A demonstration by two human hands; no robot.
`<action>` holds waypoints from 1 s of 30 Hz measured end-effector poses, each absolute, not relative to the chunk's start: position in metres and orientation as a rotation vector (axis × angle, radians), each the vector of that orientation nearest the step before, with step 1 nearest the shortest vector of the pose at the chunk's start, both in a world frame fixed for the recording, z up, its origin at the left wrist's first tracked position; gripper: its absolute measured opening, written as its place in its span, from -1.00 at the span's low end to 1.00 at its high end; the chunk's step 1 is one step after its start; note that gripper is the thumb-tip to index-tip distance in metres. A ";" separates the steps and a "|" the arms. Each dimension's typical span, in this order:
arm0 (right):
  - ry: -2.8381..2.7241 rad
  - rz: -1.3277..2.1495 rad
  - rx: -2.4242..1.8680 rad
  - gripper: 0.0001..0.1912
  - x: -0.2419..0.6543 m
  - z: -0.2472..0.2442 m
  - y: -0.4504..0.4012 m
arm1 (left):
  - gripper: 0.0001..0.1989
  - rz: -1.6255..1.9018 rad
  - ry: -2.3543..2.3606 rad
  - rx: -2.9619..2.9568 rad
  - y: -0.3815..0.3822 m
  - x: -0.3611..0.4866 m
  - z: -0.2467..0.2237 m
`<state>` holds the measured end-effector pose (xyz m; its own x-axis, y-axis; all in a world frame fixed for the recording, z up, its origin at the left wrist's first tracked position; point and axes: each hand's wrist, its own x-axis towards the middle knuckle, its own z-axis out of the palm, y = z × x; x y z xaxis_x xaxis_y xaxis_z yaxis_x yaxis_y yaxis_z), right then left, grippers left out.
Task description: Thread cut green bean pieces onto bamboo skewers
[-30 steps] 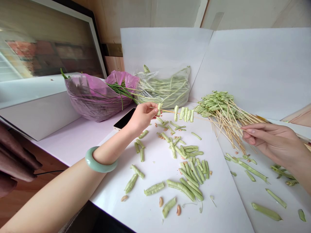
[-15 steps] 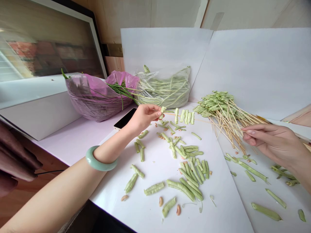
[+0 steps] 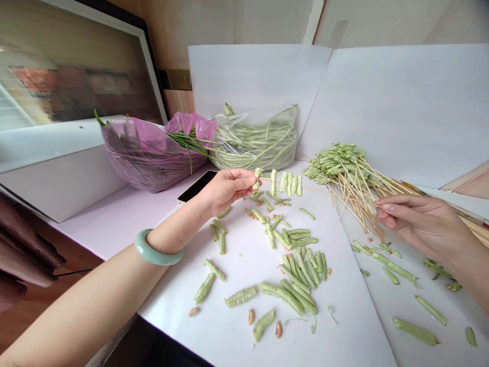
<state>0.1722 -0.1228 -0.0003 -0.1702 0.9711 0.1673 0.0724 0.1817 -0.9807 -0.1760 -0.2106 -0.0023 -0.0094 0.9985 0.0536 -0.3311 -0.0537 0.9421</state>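
Note:
My left hand (image 3: 233,188), with a pale green bangle on the wrist, pinches a short green bean piece (image 3: 257,178) at the left end of a thin wooden skewer (image 3: 324,192). Several bean pieces (image 3: 291,184) sit side by side on the skewer, with one a little apart from them on the left. The skewer's right end is held between the thumb and fingers of my right hand (image 3: 414,219). Below the skewer, cut bean pieces (image 3: 301,270) and brown seeds (image 3: 278,329) lie scattered on the white tabletop (image 3: 183,311).
A pile of bean-loaded skewers (image 3: 344,165) lies at the back right. Behind are a pink bag (image 3: 148,153) and a clear bag of long beans (image 3: 260,140). A phone (image 3: 194,187) lies beside my left forearm. White boards (image 3: 405,112) stand at the back.
The bean piece in my left hand is now more upright and at the skewer's left tip. The spaced piece on the skewer has shifted slightly left. My right hand keeps its hold.

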 end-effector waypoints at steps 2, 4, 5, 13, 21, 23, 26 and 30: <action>-1.473 1.153 -1.045 -0.78 0.172 -0.002 -0.122 | -0.79 1.387 0.888 0.971 -0.211 -0.175 -0.002; -1.474 1.157 -1.033 -0.78 0.171 -0.004 -0.122 | -0.80 1.394 0.855 0.966 -0.211 -0.174 -0.001; -1.474 1.158 -1.028 -0.77 0.171 -0.004 -0.121 | -0.80 1.398 0.849 0.964 -0.211 -0.174 -0.001; -1.465 1.181 -1.028 -0.74 0.163 -0.004 -0.128 | -0.80 1.426 0.861 0.903 -0.208 -0.172 -0.009; -1.460 1.197 -1.038 -0.75 0.155 -0.006 -0.133 | -0.86 1.443 0.872 0.850 -0.206 -0.171 -0.009; -1.463 1.200 -1.034 -0.76 0.156 -0.006 -0.133 | -0.89 1.453 0.874 0.835 -0.206 -0.171 -0.008; -1.458 1.198 -1.028 -0.75 0.154 -0.006 -0.134 | -0.92 1.479 0.858 0.812 -0.206 -0.168 -0.009; -1.457 1.209 -1.042 -0.72 0.148 -0.006 -0.138 | -0.92 1.501 0.823 0.791 -0.207 -0.160 -0.013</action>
<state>0.1477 -0.1382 -0.0064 -0.1944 0.9708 0.1403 0.0414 0.1510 -0.9877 -0.1596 -0.2069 -0.0129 -0.0792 0.9966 0.0228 -0.5170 -0.0606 0.8538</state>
